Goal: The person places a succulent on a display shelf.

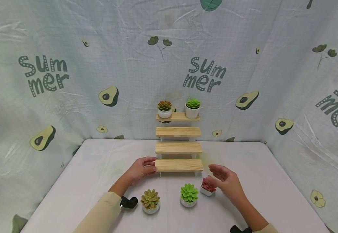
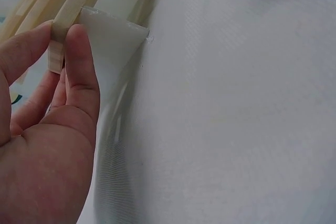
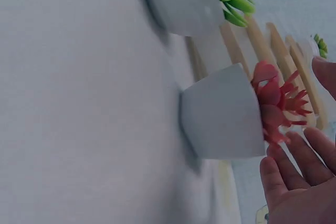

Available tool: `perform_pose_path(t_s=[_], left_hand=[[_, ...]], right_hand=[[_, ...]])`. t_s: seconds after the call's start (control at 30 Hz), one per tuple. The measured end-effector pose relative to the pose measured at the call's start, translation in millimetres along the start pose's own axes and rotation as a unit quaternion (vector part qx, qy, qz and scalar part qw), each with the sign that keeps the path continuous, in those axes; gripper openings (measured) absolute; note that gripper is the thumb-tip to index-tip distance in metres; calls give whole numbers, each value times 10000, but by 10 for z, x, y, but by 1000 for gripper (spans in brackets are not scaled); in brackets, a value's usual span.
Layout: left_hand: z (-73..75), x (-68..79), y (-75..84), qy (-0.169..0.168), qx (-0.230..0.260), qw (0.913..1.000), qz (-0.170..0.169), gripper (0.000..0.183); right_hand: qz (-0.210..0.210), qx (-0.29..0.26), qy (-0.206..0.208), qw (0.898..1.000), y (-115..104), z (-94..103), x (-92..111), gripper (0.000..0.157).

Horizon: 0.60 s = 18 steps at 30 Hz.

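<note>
A stepped wooden shelf with pale boards and clear supports stands at the back of the table. My left hand pinches the left end of its lowest board between thumb and fingers. Beside a red succulent in a square white pot is my right hand. Its fingers are spread and loosely bent around the plant's far side, thumb apart, not closed on it. The pot sits upright on the table, front right of the shelf.
A bright green succulent and a yellowish one, both in white pots, stand on the table in front. On the top board are a brownish succulent and another green one. A printed cloth hangs behind the table.
</note>
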<state>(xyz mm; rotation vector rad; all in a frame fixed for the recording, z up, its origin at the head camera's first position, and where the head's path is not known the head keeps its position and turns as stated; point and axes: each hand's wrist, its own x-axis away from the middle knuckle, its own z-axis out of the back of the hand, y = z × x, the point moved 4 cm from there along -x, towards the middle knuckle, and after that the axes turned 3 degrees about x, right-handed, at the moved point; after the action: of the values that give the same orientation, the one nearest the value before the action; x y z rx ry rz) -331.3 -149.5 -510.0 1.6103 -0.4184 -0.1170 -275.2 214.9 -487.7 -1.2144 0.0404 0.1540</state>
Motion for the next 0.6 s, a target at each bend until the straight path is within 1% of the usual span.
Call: perform_pose_path(t_s=[0.23, 0.37, 0.47, 0.6], left_hand=[[-15, -1, -1, -11, -35, 9999, -99, 55], [-1, -1, -3, -7, -48, 9999, -96, 55], [1, -4, -2, -23, -49, 9999, -98, 56], [-8, -7, -5, -40, -35, 9999, -95, 56]], right_hand=[[-383, 25, -134, 9992, 135, -25, 174, 65], [-362, 91, -151, 9992, 168, -44, 231, 67], [-311, -6, -170, 9994, 181, -55, 255, 69], [-373, -121, -200, 9990, 208, -63, 268, 72]])
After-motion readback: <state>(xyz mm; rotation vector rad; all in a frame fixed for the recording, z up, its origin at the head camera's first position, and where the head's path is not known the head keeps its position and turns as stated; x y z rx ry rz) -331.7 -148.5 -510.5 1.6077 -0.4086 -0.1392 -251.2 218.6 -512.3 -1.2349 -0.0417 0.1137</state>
